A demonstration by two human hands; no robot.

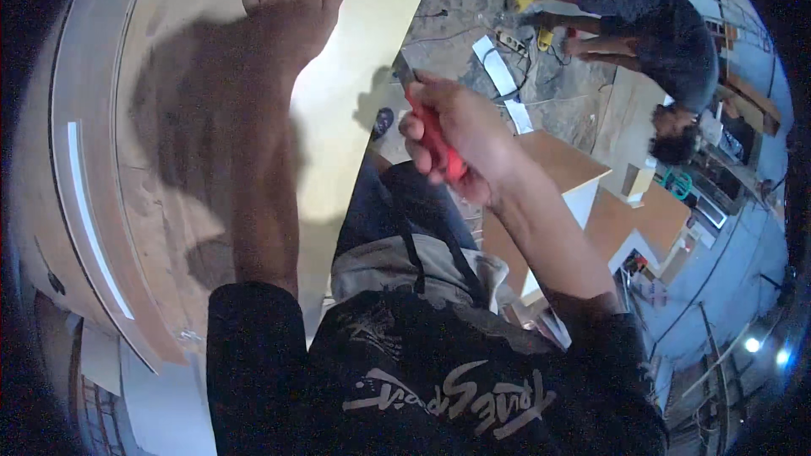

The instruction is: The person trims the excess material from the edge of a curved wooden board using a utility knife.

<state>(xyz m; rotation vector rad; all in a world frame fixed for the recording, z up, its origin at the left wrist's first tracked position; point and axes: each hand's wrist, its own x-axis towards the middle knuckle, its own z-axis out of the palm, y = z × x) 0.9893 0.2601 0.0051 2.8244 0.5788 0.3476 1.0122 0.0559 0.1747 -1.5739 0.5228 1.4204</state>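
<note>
My left hand (291, 13) lies on a pale wooden panel (384, 0), thumb out to the side and fingers partly cut off by the upper edge. It holds nothing that I can see. Closed around a red-handled tool with a flat grey blade (434, 137), my right hand (465, 131) is just beyond the panel's right edge. The blade points up and away, beside that edge; its exact kind is unclear. Shadows of both my arms fall across the panel.
At the upper right a co-worker (684, 42) bends toward the floor, near a power strip (511, 40) and loose cables. White strips (495, 66) lie on the floor. Brown and white board boxes (562, 165) stand right of me. A long white strip (97, 219) lies at far left.
</note>
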